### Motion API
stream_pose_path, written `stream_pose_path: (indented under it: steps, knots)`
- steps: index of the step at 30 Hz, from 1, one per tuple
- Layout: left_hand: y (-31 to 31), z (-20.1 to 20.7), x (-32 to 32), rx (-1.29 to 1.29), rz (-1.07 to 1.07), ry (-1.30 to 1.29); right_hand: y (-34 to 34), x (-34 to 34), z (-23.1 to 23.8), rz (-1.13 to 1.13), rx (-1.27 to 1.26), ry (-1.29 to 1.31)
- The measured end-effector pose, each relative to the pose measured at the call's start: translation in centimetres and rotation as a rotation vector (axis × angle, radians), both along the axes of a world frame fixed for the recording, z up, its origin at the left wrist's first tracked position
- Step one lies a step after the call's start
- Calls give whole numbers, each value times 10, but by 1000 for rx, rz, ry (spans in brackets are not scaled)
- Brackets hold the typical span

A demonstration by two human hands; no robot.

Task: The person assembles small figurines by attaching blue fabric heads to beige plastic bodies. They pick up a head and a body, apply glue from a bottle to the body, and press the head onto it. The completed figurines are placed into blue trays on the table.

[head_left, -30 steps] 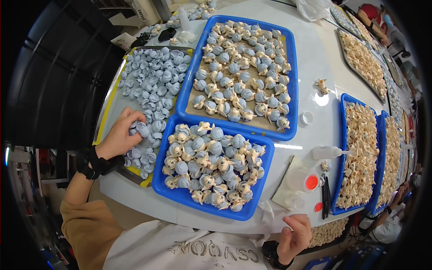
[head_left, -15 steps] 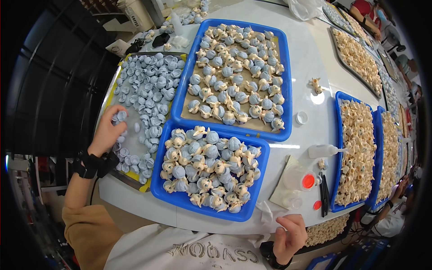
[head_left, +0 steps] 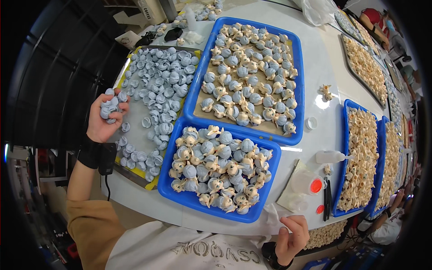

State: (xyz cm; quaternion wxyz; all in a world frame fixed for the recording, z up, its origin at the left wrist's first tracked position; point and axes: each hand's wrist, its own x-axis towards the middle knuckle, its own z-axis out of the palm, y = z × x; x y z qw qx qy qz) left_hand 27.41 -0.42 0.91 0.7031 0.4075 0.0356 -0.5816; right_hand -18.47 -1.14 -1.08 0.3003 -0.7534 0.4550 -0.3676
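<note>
My left hand [head_left: 101,123] is turned palm up over the left tray, its fingers curled around several small blue-grey shell caps [head_left: 109,108]. More of these loose caps [head_left: 166,85] lie scattered on the dark, yellow-edged tray [head_left: 139,120] beneath and beside it. My right hand [head_left: 293,237] rests near the table's front edge with loosely bent fingers, thumb apart and nothing visible in it. It is close to a crumpled white tissue [head_left: 272,215]. A small blue tray [head_left: 210,213] in the middle is heaped with cream, long-eared doll heads wearing blue-grey caps [head_left: 225,151].
Behind it, a larger blue tray [head_left: 299,90] carries more capped heads. To the right are a white squeeze bottle [head_left: 330,156], a clear jar [head_left: 302,182], black tweezers [head_left: 327,200] and a blue tray [head_left: 345,148] of cream parts. Other people work at the far right.
My left hand has turned from reaching down at the caps to palm up, now holding a cluster of them. The view has shifted slightly; my right hand stays about the same.
</note>
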Motion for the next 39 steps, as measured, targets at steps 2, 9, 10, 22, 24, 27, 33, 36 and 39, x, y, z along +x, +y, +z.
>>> stream_pose_path:
  steps: [2, 9, 10, 22, 24, 27, 33, 36, 39]
  knots:
    - [-1, 0, -3, -13, 9, 25, 0, 1, 0, -1, -1, 3]
    - [-8, 7, -13, 20, -54, -67, 0, 5, -1, 1, 15, 0]
    - [-10, 8, -14, 27, -79, -88, 0, 5, -1, 1, 17, 5]
    - [13, 26, -88, -190, -377, -202, 6, 2, 11, 43, 7, -224]
    - [26, 31, -154, -351, -621, -343, 2, 3, 13, 300, -78, -291]
    - [26, 26, -214, -178, -1026, -293, -5, 29, 27, 390, -62, -192]
    - [2, -3, -264, -346, -1108, -318, -2, 20, 21, 170, -170, -59]
    - [2, -9, -270, -311, -1138, -232, -1, 16, 17, 189, -43, -145]
    - [2, -13, -267, -260, -1196, -132, -5, 13, 14, 226, -31, -136]
